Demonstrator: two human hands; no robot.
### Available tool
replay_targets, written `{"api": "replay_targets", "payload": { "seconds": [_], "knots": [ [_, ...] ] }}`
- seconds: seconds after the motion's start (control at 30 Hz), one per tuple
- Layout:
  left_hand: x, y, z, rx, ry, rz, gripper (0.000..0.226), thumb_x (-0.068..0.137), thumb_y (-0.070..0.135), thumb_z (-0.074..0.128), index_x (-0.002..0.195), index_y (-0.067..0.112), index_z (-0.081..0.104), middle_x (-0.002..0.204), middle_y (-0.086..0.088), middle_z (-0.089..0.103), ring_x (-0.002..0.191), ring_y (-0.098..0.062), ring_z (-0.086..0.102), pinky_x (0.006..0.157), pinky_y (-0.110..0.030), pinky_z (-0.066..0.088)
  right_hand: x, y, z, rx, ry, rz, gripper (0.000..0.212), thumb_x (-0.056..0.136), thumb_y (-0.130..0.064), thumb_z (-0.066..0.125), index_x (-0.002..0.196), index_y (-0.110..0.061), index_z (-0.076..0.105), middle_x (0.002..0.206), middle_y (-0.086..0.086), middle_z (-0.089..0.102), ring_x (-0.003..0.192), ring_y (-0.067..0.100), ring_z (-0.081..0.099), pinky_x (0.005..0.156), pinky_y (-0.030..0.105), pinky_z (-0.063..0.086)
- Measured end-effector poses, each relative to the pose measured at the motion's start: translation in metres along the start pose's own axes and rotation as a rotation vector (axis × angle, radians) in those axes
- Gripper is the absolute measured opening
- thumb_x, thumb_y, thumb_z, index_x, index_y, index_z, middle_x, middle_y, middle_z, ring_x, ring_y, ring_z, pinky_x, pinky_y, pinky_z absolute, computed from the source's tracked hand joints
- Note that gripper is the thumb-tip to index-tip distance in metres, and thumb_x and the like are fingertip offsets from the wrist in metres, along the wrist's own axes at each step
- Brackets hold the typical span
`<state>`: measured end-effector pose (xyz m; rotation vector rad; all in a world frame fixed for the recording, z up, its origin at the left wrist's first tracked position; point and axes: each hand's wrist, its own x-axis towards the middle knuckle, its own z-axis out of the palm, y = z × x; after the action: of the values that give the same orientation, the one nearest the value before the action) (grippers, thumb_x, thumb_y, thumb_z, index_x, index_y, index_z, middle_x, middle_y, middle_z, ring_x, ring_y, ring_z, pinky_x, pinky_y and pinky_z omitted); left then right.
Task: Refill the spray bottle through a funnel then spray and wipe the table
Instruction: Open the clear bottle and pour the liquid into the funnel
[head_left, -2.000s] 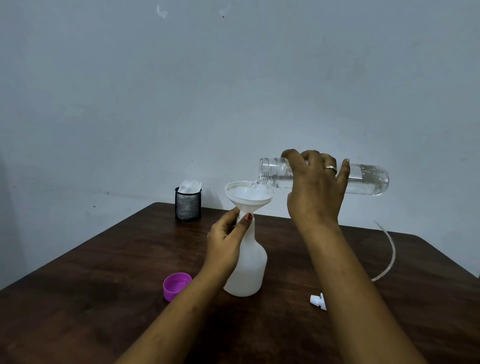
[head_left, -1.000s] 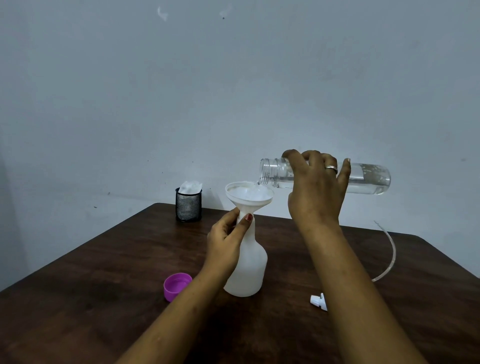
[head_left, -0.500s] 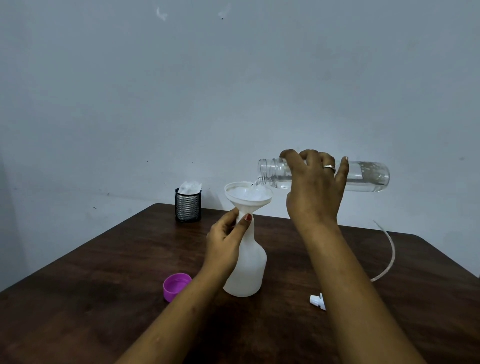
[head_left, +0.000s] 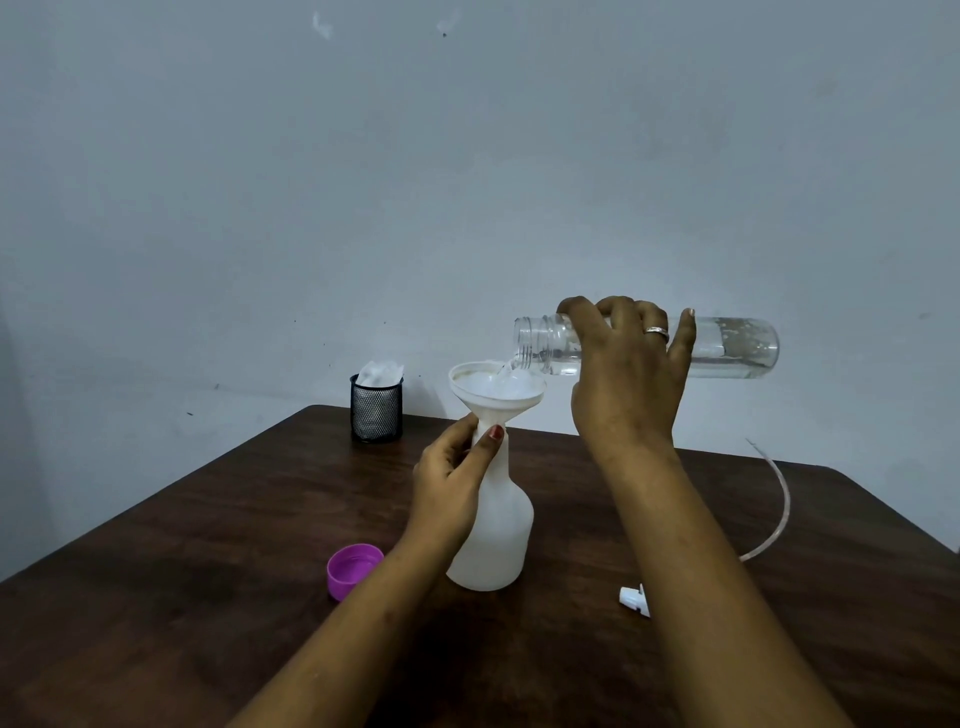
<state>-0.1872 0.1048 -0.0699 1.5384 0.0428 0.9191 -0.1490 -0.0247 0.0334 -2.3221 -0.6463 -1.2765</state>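
The table (head_left: 208, 597) carries everything. My right hand (head_left: 623, 384) wraps round the clear bottle (head_left: 737, 348), tipped almost level at 1 o'clock above the spray bottle (head_left: 498, 535), which stands mid-table. My left hand (head_left: 452, 478) pinches its neck just under the funnel (head_left: 493, 395), thumb and fingers curled round it. Water runs from the clear bottle's mouth into the funnel's 2 o'clock side. From the spray bottle, a tube (head_left: 779, 499) curves at 3 o'clock, a mesh cup (head_left: 376, 413) sits at 11, a purple cap (head_left: 353, 569) lies at 8, and the spray head (head_left: 635, 600) at 4.

I judge this the refill step, mid-pour. Next I should tip slowly so the funnel doesn't overflow, then lift it out and refit the head.
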Motion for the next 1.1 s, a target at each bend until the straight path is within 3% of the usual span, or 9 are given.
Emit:
{"api": "replay_targets", "payload": {
  "seconds": [0.23, 0.4, 0.53, 0.73, 0.9, 1.1],
  "knots": [
    [0.0003, -0.0014, -0.0003, 0.0, -0.009, 0.003, 0.027, 0.091, 0.023, 0.057, 0.11, 0.007, 0.066, 0.1, -0.002, 0.07, 0.098, -0.014, 0.065, 0.077, -0.016, 0.049, 0.0001, -0.0005, -0.0003, 0.0, 0.002, -0.004, 0.063, 0.076, 0.009, 0.059, 0.125, -0.029, 0.053, 0.125, 0.005, 0.055, 0.127, 0.028, 0.041, 0.117, 0.049, 0.003],
    [-0.0008, 0.0007, 0.0014, -0.02, 0.002, -0.016, 0.02, 0.09, 0.021, 0.058, 0.109, 0.021, 0.065, 0.098, 0.014, 0.068, 0.088, 0.01, 0.063, 0.071, -0.005, 0.046, 0.0, -0.0007, -0.0002, 0.001, 0.004, -0.005, 0.061, 0.077, 0.009, 0.058, 0.124, -0.028, 0.053, 0.125, 0.005, 0.055, 0.128, 0.028, 0.041, 0.117, 0.049, 0.002],
    [-0.0007, 0.0002, 0.001, 0.002, 0.008, -0.007, 0.028, 0.091, 0.023, 0.057, 0.114, 0.01, 0.066, 0.105, 0.002, 0.07, 0.1, -0.007, 0.065, 0.08, -0.014, 0.05, -0.0003, -0.0013, 0.0004, 0.0, 0.002, -0.007, 0.06, 0.077, 0.009, 0.057, 0.123, -0.029, 0.054, 0.125, 0.005, 0.055, 0.128, 0.028, 0.041, 0.117, 0.048, 0.002],
    [-0.0008, 0.0004, 0.0008, 0.006, 0.007, -0.004, 0.029, 0.09, 0.024, 0.057, 0.115, 0.012, 0.066, 0.106, 0.002, 0.071, 0.101, -0.008, 0.064, 0.081, -0.014, 0.05, -0.0011, -0.0027, -0.0012, 0.013, -0.004, -0.015, 0.059, 0.077, 0.009, 0.055, 0.123, -0.028, 0.054, 0.126, 0.006, 0.055, 0.128, 0.029, 0.04, 0.117, 0.047, 0.0],
    [0.0007, -0.0021, -0.0001, 0.002, 0.005, -0.014, 0.033, 0.09, 0.026, 0.058, 0.115, 0.006, 0.065, 0.11, -0.008, 0.07, 0.106, -0.018, 0.064, 0.091, -0.028, 0.05, -0.001, -0.0027, -0.0027, 0.012, -0.005, -0.021, 0.057, 0.079, 0.006, 0.056, 0.124, -0.028, 0.054, 0.127, 0.006, 0.054, 0.129, 0.028, 0.04, 0.117, 0.047, 0.0],
    [0.0007, -0.003, -0.0001, -0.008, 0.001, -0.016, 0.031, 0.09, 0.025, 0.058, 0.115, 0.007, 0.065, 0.11, -0.006, 0.07, 0.105, -0.016, 0.064, 0.088, -0.024, 0.05, -0.0007, -0.0025, -0.0014, 0.007, 0.016, -0.027, 0.057, 0.078, 0.008, 0.057, 0.123, -0.027, 0.056, 0.124, 0.007, 0.056, 0.127, 0.029, 0.042, 0.117, 0.048, 0.001]
  ]
}}
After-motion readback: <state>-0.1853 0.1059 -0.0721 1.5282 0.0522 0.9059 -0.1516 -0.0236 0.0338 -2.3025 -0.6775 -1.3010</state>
